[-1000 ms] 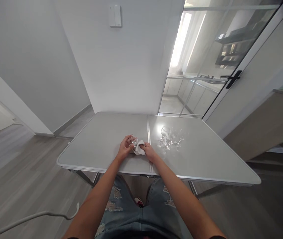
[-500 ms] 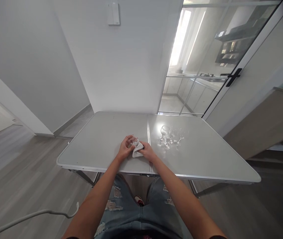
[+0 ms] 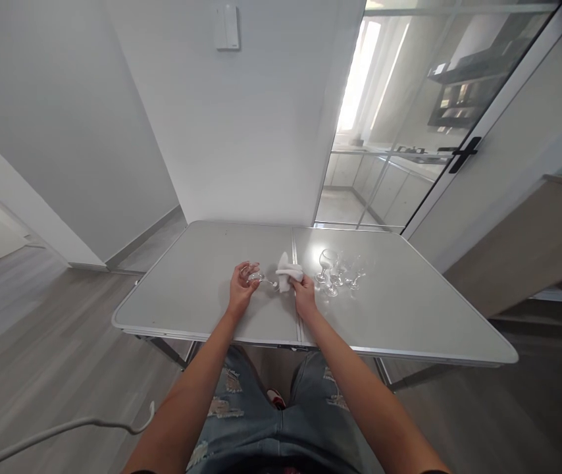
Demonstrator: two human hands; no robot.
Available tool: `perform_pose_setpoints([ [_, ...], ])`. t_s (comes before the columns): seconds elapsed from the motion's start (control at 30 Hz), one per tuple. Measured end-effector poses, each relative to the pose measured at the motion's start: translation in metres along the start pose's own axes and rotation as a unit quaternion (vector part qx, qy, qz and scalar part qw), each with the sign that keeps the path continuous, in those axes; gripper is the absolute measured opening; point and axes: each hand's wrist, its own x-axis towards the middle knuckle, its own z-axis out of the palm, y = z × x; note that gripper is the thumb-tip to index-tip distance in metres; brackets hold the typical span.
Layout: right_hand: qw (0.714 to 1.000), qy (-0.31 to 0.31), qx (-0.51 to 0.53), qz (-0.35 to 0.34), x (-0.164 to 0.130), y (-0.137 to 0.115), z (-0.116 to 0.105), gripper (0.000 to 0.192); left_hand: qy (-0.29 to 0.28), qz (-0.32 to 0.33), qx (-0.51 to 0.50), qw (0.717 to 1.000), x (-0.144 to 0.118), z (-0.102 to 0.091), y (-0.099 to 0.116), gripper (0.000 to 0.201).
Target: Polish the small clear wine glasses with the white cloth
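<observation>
Left grip (image 3: 239, 288) clamped on fragile, slippery stemmed glass (image 3: 254, 276); right grip (image 3: 303, 295) pinching soft cloth (image 3: 287, 273); best held by the bowl.

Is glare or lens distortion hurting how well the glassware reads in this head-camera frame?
Head view: strong backlight through the glass door blows out the window strip; the cluster of glasses sparkles and merges into highlights, so no count is possible. The glass in the left hand is faint. The white cloth in the right hand reads clearly. Wide-angle bending curves the table edges and walls.
</observation>
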Motion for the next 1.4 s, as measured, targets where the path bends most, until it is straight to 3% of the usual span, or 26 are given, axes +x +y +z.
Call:
perform_pose_setpoints([
  [0.13, 0.987, -0.143, -0.058, 0.037, -0.004, -0.004, 0.005, 0.034, 0.000, -0.007, -0.008, 1.000, -0.001, 0.002, 0.003, 0.069],
  [0.3, 0.979, -0.193, -0.050, 0.047, -0.004, -0.009, 0.008, 0.037, -0.017, -0.010, 0.008, 1.000, -0.003, 0.006, 0.004, 0.070],
  [0.4, 0.979, -0.185, -0.088, 0.021, -0.003, -0.007, 0.006, 0.035, -0.025, -0.009, 0.032, 0.999, -0.005, 0.010, 0.004, 0.070],
  [0.53, 0.982, -0.116, -0.151, 0.002, -0.002, -0.002, 0.001, 0.035, -0.016, 0.009, 0.073, 0.997, -0.008, 0.012, 0.004, 0.068],
  [0.63, 0.986, -0.091, -0.142, -0.008, -0.002, -0.001, 0.001, 0.042, -0.019, 0.021, 0.080, 0.996, -0.009, 0.013, 0.003, 0.066],
  [0.8, 0.990, -0.127, -0.061, -0.027, -0.001, -0.001, 0.006, 0.065, -0.042, 0.028, 0.066, 0.997, -0.011, 0.013, 0.001, 0.062],
  [1.07, 0.986, -0.159, -0.057, -0.011, 0.003, 0.007, 0.002, 0.059, -0.077, 0.018, 0.047, 0.996, -0.013, 0.011, -0.006, 0.064],
  [1.4, 0.985, -0.146, -0.091, -0.006, 0.001, 0.002, 0.002, 0.053, -0.077, 0.011, 0.056, 0.995, -0.011, 0.009, -0.011, 0.067],
])
